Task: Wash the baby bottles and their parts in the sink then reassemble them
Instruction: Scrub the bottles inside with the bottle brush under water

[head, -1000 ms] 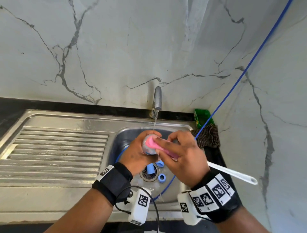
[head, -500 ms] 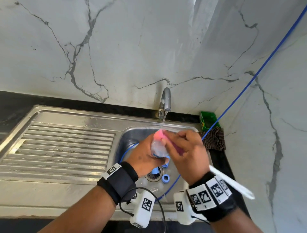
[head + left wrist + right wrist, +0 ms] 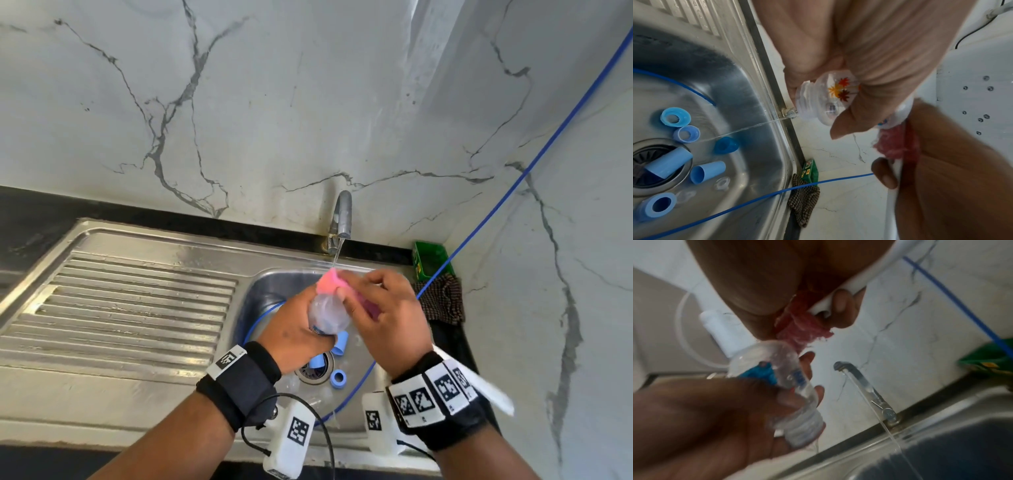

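Observation:
A clear baby bottle [image 3: 327, 315] with a leaf print [image 3: 840, 91] is held over the sink basin [image 3: 274, 287], neck down and base up. My left hand [image 3: 298, 329] grips it around the body. My right hand [image 3: 380, 308] grips a brush by its white handle [image 3: 493, 394] and presses its pink sponge [image 3: 330, 284] on the bottle's base, right under the thin stream from the tap [image 3: 342, 212]. Water drips from the threaded neck [image 3: 803, 434]. Several blue caps and rings [image 3: 707, 172] and clear teats [image 3: 721, 183] lie around the drain [image 3: 315, 373].
A blue cable [image 3: 513, 185] runs from the upper right wall down into the basin. A green box [image 3: 430, 258] and a checked cloth [image 3: 442, 301] sit at the sink's back right corner. The ribbed draining board [image 3: 120, 308] lies to the left.
My right hand has slid the pink sponge along the bottle toward its base, closer under the tap stream. The left hand keeps its grip on the bottle.

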Demonstrator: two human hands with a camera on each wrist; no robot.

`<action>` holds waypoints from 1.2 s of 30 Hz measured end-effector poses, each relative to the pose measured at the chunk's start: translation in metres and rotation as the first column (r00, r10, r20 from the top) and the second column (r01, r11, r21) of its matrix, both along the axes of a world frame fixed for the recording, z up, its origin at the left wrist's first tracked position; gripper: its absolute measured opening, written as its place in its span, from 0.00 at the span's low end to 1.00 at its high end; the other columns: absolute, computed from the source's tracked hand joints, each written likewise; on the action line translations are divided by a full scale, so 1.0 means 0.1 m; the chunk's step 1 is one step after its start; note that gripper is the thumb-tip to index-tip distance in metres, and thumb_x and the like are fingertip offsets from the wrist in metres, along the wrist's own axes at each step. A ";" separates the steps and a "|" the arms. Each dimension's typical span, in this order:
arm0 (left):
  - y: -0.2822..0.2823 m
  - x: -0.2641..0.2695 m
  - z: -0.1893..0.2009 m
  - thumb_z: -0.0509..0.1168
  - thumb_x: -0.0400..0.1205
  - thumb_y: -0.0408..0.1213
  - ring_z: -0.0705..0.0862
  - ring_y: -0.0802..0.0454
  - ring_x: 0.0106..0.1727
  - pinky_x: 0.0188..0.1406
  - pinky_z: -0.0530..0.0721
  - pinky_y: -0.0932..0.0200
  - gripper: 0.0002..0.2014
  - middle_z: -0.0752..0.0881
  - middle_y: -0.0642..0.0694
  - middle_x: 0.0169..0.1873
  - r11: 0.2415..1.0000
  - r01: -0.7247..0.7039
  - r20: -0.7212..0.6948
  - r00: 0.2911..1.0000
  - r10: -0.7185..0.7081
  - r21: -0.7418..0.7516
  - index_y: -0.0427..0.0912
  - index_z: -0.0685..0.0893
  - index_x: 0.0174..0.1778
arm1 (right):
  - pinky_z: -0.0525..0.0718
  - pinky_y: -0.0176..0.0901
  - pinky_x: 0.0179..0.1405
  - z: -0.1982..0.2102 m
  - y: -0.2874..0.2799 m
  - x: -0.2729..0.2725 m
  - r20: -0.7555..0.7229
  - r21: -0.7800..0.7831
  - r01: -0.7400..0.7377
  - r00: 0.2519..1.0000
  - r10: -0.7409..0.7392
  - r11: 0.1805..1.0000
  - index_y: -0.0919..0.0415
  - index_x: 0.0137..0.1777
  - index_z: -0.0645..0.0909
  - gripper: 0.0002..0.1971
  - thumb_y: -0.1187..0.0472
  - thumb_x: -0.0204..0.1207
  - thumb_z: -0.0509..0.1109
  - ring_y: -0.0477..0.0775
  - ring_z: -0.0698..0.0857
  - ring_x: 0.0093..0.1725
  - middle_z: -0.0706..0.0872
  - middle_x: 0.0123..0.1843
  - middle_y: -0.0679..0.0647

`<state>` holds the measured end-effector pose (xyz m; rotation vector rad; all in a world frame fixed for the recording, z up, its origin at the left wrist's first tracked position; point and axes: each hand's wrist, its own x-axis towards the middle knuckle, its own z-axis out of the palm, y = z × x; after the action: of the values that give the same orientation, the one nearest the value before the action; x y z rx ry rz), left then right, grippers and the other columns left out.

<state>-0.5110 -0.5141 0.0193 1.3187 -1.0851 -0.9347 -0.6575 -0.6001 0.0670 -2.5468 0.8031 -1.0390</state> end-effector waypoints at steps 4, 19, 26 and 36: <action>-0.02 -0.06 0.06 0.73 0.70 0.14 0.89 0.43 0.59 0.61 0.88 0.41 0.28 0.90 0.40 0.55 1.000 -0.011 -0.055 0.998 0.011 0.005 0.38 0.83 0.66 | 0.87 0.44 0.38 -0.08 0.10 -0.05 -0.040 -0.019 -0.175 0.984 0.174 0.984 0.41 0.67 0.86 0.17 0.41 0.82 0.67 0.45 0.80 0.46 0.79 0.52 0.49; -0.17 -0.28 0.05 0.71 0.66 0.13 0.90 0.43 0.54 0.59 0.87 0.32 0.32 0.90 0.40 0.55 0.995 -0.005 -0.087 0.996 0.014 0.096 0.42 0.83 0.65 | 0.79 0.36 0.40 -0.26 -0.03 -0.36 0.049 0.027 -0.072 0.996 0.071 0.997 0.43 0.63 0.89 0.15 0.42 0.81 0.71 0.45 0.79 0.43 0.79 0.48 0.48; -0.19 -0.25 0.08 0.73 0.63 0.16 0.89 0.45 0.51 0.47 0.88 0.56 0.33 0.91 0.45 0.49 0.996 0.030 -0.020 0.999 -0.029 0.086 0.46 0.84 0.62 | 0.81 0.37 0.37 -0.24 -0.09 -0.35 0.105 0.063 0.006 0.994 -0.012 0.998 0.52 0.59 0.92 0.15 0.45 0.81 0.72 0.41 0.76 0.38 0.79 0.47 0.49; -0.08 -0.10 0.07 0.73 0.62 0.19 0.89 0.45 0.54 0.50 0.89 0.53 0.34 0.90 0.47 0.52 0.994 0.071 0.014 0.997 -0.072 0.079 0.47 0.84 0.64 | 0.80 0.33 0.41 -0.29 0.07 -0.27 0.074 0.073 -0.118 0.991 0.113 0.990 0.50 0.65 0.89 0.16 0.48 0.81 0.72 0.48 0.83 0.43 0.81 0.47 0.50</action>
<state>-0.5213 -0.5222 0.0266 1.3617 -1.1246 -1.0300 -0.6846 -0.5930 0.0381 -2.4461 0.6557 -1.0341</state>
